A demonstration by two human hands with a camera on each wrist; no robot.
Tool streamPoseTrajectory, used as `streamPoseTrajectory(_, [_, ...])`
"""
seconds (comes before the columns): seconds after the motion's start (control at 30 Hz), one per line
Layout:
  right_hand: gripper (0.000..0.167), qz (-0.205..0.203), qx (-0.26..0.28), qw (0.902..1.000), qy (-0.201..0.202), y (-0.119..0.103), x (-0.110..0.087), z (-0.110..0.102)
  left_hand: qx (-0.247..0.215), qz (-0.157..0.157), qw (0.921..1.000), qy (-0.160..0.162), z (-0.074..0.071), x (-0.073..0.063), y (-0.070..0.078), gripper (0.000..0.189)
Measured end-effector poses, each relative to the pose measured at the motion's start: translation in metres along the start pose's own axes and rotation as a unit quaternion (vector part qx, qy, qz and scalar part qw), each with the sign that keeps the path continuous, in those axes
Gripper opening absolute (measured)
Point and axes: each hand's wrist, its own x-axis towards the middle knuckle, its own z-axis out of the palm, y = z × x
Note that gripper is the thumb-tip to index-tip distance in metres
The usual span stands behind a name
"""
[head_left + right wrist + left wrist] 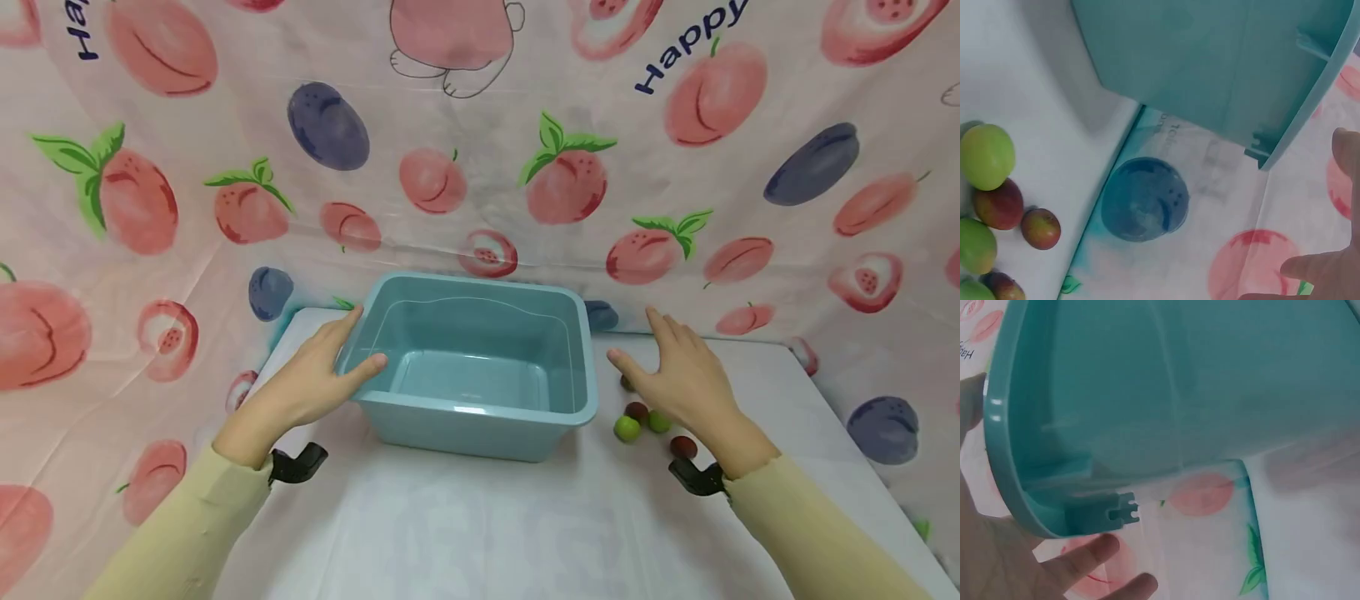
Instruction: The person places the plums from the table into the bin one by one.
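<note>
A light blue plastic tub (480,429) stands on the white-covered table, its inside bare in the head view. At its left end, my left hand (315,379) has fingers and thumb spread, the thumb overlapping the rim in the head view. The left wrist view shows the spread fingers (1088,553) close under the tub's corner rim. Off the tub's right end, my right hand (686,379) is held apart from it, thumb and fingers extended with nothing between them. Small round fruits, green (627,429) and dark red (683,447), lie on the table below the right hand.
A white cloth (480,533) covers the table. Fruit-printed sheeting (480,167) hangs close behind the tub and along both sides. In the right wrist view, several green and red fruits (987,156) lie bunched near the table's edge. Each wrist carries a black mount (300,463).
</note>
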Motion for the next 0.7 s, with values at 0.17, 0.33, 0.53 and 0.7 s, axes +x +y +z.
streamPoseTrajectory(0.17, [0.102, 0.011, 0.019, 0.9997, -0.005, 0.008, -0.005, 0.002, -0.030, 0.002, 0.9995, 0.005, 0.003, -0.001, -0.006, 0.089])
streamPoseTrajectory(0.33, [0.100, 0.028, 0.075, 0.9967, -0.017, 0.018, -0.011, 0.006, -0.085, 0.013, 0.9962, 0.015, 0.010, -0.001, -0.014, 0.083])
streamPoseTrajectory(0.53, [0.091, 0.046, 0.171, 0.9840, -0.025, 0.032, -0.019, 0.012, -0.178, 0.008, 0.9839, 0.015, 0.012, -0.002, -0.020, 0.080])
streamPoseTrajectory(0.7, [0.084, 0.059, 0.216, 0.9741, -0.032, 0.044, -0.024, 0.019, -0.258, -0.001, 0.9661, 0.007, 0.016, -0.007, -0.023, 0.072])
